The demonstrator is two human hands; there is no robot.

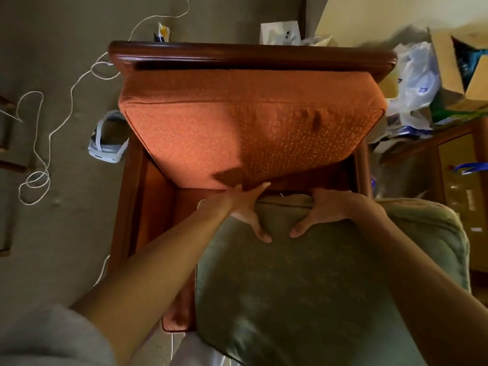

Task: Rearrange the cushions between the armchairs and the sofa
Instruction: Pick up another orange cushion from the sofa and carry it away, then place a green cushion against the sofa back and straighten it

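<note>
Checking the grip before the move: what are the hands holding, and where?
Both hands, left and right, grip the green cushion by its far edge.

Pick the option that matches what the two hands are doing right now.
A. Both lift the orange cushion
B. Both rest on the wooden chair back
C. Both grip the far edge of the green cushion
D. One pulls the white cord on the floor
C: the left hand and right hand both clutch the far edge of the green cushion, below the orange cushion.
</note>
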